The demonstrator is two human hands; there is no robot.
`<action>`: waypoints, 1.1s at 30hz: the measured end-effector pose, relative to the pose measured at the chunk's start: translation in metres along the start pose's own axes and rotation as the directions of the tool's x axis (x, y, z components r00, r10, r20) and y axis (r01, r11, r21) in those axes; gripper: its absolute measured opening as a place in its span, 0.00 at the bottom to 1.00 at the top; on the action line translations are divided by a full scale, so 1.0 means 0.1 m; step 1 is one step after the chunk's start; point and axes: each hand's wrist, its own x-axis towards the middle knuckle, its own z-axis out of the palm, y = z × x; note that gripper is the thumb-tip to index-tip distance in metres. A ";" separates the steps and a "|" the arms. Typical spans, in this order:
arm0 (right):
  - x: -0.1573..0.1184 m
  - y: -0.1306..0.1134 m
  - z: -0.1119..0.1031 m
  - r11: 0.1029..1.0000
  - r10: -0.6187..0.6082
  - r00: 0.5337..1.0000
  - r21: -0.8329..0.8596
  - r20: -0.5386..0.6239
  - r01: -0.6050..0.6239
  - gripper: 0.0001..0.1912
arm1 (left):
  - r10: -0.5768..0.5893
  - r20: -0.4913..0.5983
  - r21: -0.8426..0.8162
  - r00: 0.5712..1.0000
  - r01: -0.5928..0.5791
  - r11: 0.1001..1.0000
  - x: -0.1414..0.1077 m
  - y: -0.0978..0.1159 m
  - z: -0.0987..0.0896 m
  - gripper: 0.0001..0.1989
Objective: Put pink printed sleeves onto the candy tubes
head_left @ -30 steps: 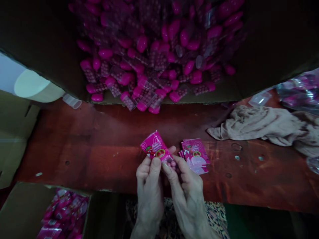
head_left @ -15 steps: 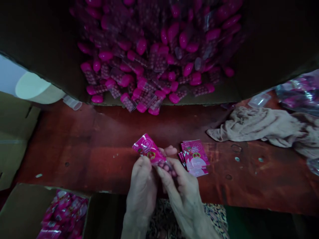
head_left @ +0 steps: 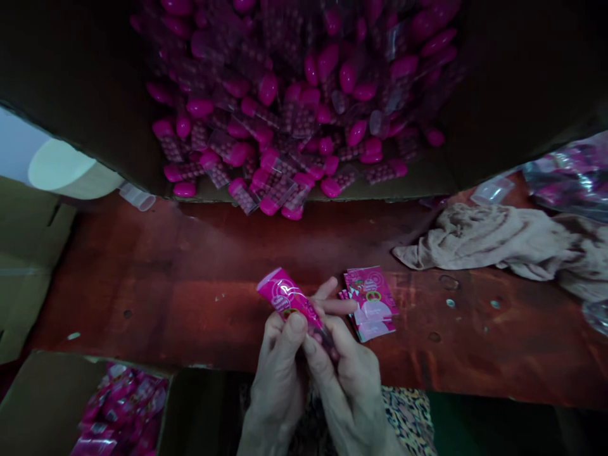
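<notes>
Near the table's front edge, my left hand [head_left: 280,364] pinches a pink printed sleeve [head_left: 286,292] between thumb and fingers. My right hand [head_left: 346,361] grips the clear container of small balls [head_left: 323,335] at the sleeve's lower right end. The sleeve covers the container's upper part and tilts up to the left. Two fingers reach out behind the sleeve toward a small stack of flat pink sleeves [head_left: 373,297] on the table, just right of my hands.
A large box [head_left: 422,183] full of pink-capped containers [head_left: 268,88] stands behind. A crumpled cloth [head_left: 484,244] lies at the right, beside a bag of pink items [head_left: 570,174]. A white tub [head_left: 71,171] stands at the left; a box of pink packages [head_left: 123,405] sits lower left.
The sleeve has opened into a rounder tube and sits further over the container. My left hand has shifted right and its thumb now presses on the sleeve's lower part.
</notes>
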 end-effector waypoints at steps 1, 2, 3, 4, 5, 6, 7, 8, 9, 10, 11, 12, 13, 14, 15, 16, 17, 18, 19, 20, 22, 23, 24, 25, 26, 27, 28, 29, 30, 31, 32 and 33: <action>0.02 0.00 -0.01 0.998 0.032 0.999 0.060 0.017 -0.033 0.13 | -0.007 -0.010 0.005 1.000 0.007 1.000 0.00 0.00 -0.02 0.14; 0.03 -0.01 -0.01 0.991 0.066 0.997 0.116 0.044 -0.071 0.13 | -0.012 -0.019 0.008 1.000 0.013 1.000 0.01 0.00 -0.05 0.14; 0.05 -0.01 -0.01 0.981 0.100 0.992 0.160 0.083 -0.112 0.13 | -0.018 -0.029 0.011 0.999 0.018 1.000 0.02 0.01 -0.08 0.15; 0.06 -0.01 -0.01 0.971 0.125 0.985 0.189 0.122 -0.147 0.13 | -0.021 -0.041 0.009 0.999 0.022 1.000 0.03 0.02 -0.10 0.15; 0.06 -0.02 -0.01 0.965 0.141 0.978 0.199 0.152 -0.170 0.13 | -0.022 -0.054 0.000 0.998 0.022 1.000 0.04 0.03 -0.12 0.16; 0.07 -0.02 -0.02 0.964 0.149 0.974 0.192 0.173 -0.182 0.13 | -0.019 -0.067 -0.016 0.998 0.018 1.000 0.06 0.04 -0.14 0.16; 0.07 -0.02 -0.02 0.968 0.149 0.971 0.173 0.186 -0.182 0.13 | -0.013 -0.079 -0.036 0.997 0.010 0.999 0.07 0.05 -0.15 0.16; 0.08 -0.01 -0.02 0.973 0.149 0.971 0.145 0.188 -0.177 0.13 | 0.000 -0.091 -0.053 0.996 -0.004 0.999 0.09 0.06 -0.15 0.15; 0.08 -0.01 -0.02 0.979 0.147 0.971 0.116 0.187 -0.170 0.13 | 0.017 -0.103 -0.066 0.995 -0.024 0.998 0.10 0.07 -0.15 0.14; 0.09 -0.01 -0.03 0.983 0.144 0.972 0.088 0.188 -0.163 0.12 | 0.039 -0.115 -0.073 0.993 -0.047 0.996 0.12 0.08 -0.14 0.13; 0.09 0.00 -0.03 0.985 0.140 0.970 0.071 0.197 -0.157 0.11 | 0.060 -0.129 -0.072 0.990 -0.070 0.995 0.13 0.09 -0.13 0.13; 0.11 0.00 -0.04 0.987 0.128 0.968 0.064 0.214 -0.145 0.10 | 0.081 -0.143 -0.063 0.986 -0.090 0.994 0.14 0.10 -0.12 0.12; 0.12 0.00 -0.04 0.989 0.113 0.966 0.064 0.230 -0.131 0.10 | 0.097 -0.153 -0.046 0.983 -0.105 0.993 0.14 0.10 -0.11 0.13; 0.14 0.01 -0.04 0.991 0.097 0.965 0.070 0.243 -0.117 0.09 | 0.107 -0.158 -0.025 0.982 -0.112 0.993 0.14 0.09 -0.10 0.13; 0.15 0.01 -0.04 0.992 0.082 0.965 0.076 0.248 -0.103 0.09 | 0.114 -0.163 0.000 0.980 -0.115 0.993 0.14 0.09 -0.09 0.13; 0.17 0.01 -0.04 0.993 0.067 0.969 0.081 0.239 -0.089 0.09 | 0.122 -0.169 0.027 0.978 -0.119 0.992 0.13 0.08 -0.09 0.13; 0.18 0.00 -0.04 0.994 0.057 0.974 0.081 0.220 -0.077 0.11 | 0.133 -0.177 0.057 0.975 -0.124 0.991 0.12 0.06 -0.09 0.13; 0.19 0.00 -0.04 0.995 0.053 0.978 0.077 0.203 -0.070 0.12 | 0.145 -0.189 0.090 0.971 -0.130 0.987 0.12 0.05 -0.09 0.13; 0.19 -0.01 -0.03 0.995 0.049 0.979 0.079 0.196 -0.065 0.12 | 0.162 -0.207 0.124 0.965 -0.138 0.983 0.11 0.05 -0.10 0.13; 0.19 -0.01 -0.03 0.995 0.048 0.978 0.081 0.204 -0.066 0.12 | 0.179 -0.231 0.160 0.956 -0.144 0.977 0.11 0.04 -0.11 0.13; 0.18 -0.01 -0.02 0.995 0.058 0.970 0.070 0.235 -0.076 0.10 | 0.195 -0.272 0.223 0.942 -0.135 0.965 0.13 0.05 -0.13 0.12; 0.17 0.00 -0.02 0.995 0.062 0.968 0.057 0.243 -0.078 0.10 | 0.196 -0.282 0.242 0.939 -0.128 0.962 0.15 0.06 -0.14 0.11; 0.16 0.00 -0.02 0.997 0.059 0.968 0.042 0.243 -0.071 0.11 | 0.196 -0.282 0.255 0.939 -0.124 0.959 0.17 0.08 -0.16 0.11; 0.15 0.00 -0.02 0.998 0.056 0.970 0.025 0.237 -0.064 0.12 | 0.200 -0.274 0.265 0.941 -0.126 0.956 0.19 0.09 -0.17 0.11; 0.14 0.00 -0.02 0.999 0.050 0.972 0.009 0.229 -0.053 0.13 | 0.207 -0.263 0.276 0.942 -0.133 0.952 0.21 0.11 -0.18 0.10; 0.13 0.00 -0.02 0.999 0.039 0.975 -0.007 0.219 -0.039 0.14 | 0.217 -0.252 0.288 0.943 -0.141 0.947 0.23 0.13 -0.19 0.10; 0.11 0.00 -0.02 0.999 0.031 0.978 -0.027 0.205 -0.026 0.15 | 0.228 -0.248 0.306 0.942 -0.147 0.941 0.24 0.15 -0.20 0.10; 0.10 0.00 -0.02 0.999 0.028 0.980 -0.049 0.195 -0.019 0.16 | 0.236 -0.246 0.326 0.940 -0.150 0.934 0.24 0.16 -0.21 0.10; 0.09 0.00 -0.02 0.997 0.030 0.980 -0.070 0.195 -0.017 0.17 | 0.242 -0.246 0.345 0.939 -0.148 0.927 0.24 0.17 -0.22 0.10; 0.08 -0.01 -0.02 0.996 0.036 0.978 -0.085 0.204 -0.018 0.18 | 0.242 -0.246 0.366 0.939 -0.141 0.920 0.23 0.18 -0.22 0.10; 0.08 -0.01 -0.03 0.995 0.046 0.975 -0.093 0.215 -0.027 0.18 | 0.242 -0.246 0.389 0.938 -0.133 0.912 0.21 0.18 -0.22 0.10; 0.08 0.00 -0.04 0.995 0.063 0.972 -0.095 0.226 -0.043 0.18 | 0.251 -0.253 0.417 0.935 -0.128 0.900 0.20 0.18 -0.23 0.10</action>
